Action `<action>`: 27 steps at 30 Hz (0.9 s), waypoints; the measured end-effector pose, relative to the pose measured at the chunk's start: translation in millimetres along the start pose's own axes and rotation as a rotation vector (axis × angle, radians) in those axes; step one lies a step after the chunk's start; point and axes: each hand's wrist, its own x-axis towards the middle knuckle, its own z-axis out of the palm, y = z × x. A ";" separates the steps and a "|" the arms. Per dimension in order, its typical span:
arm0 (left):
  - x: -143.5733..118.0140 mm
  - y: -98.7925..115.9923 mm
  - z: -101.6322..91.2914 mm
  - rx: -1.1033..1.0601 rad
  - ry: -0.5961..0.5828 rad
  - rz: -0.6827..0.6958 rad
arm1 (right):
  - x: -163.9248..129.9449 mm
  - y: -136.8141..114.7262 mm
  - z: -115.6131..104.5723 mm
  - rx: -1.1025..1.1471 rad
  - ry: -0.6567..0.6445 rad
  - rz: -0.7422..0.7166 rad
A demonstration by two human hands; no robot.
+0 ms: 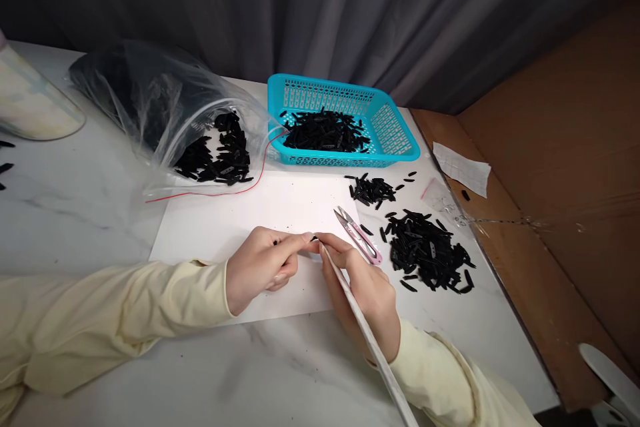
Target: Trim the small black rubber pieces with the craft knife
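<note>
Nearest the camera, two pale yellow sleeves [100, 320] reach across the marble table [100, 200] to a white sheet [225, 220]. The left hand [263, 267] pinches a small black piece [313, 237] at its fingertips, just above the sheet. The right hand [367, 290] meets it there, closed around a long thin white tool [370, 340] that runs back toward the camera. Pink thread snips [357, 235] lie touching or just behind the right fingers.

The piece is tiny and held only by its end, so a slight slip could likely drop it among the black flecks on the sheet. The snips' open points sit close to the knuckles and could nick them.

The piece is mostly covered by fingertips, so its shape is unclear. Whether the right hand also holds the snips cannot be told. The loose black pieces [430, 253], the teal basket [395, 127] and the plastic bag [165, 107] stand beyond.
</note>
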 end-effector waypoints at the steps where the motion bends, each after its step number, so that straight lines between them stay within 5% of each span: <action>1: -0.2 0.4 0.4 -0.002 0.001 0.000 | -0.6 -0.6 0.8 0.000 0.005 0.001; 6: -0.7 -0.5 0.4 -0.003 0.003 0.007 | -2.4 6.7 5.1 -0.028 -0.009 -0.023; 10: 0.2 -5.2 -2.7 0.021 -0.011 0.014 | 8.4 21.9 -2.8 0.000 0.028 0.203; 13: 0.6 -6.3 -3.5 0.024 -0.023 0.022 | 21.2 23.9 -17.8 0.306 0.026 0.425; 19: -0.4 0.2 -0.8 0.014 -0.042 -0.005 | 33.3 18.7 -35.0 0.857 -0.307 0.735; 27: 2.3 0.6 -3.5 -0.021 -0.063 -0.027 | 31.9 26.5 -32.9 1.027 -0.314 0.788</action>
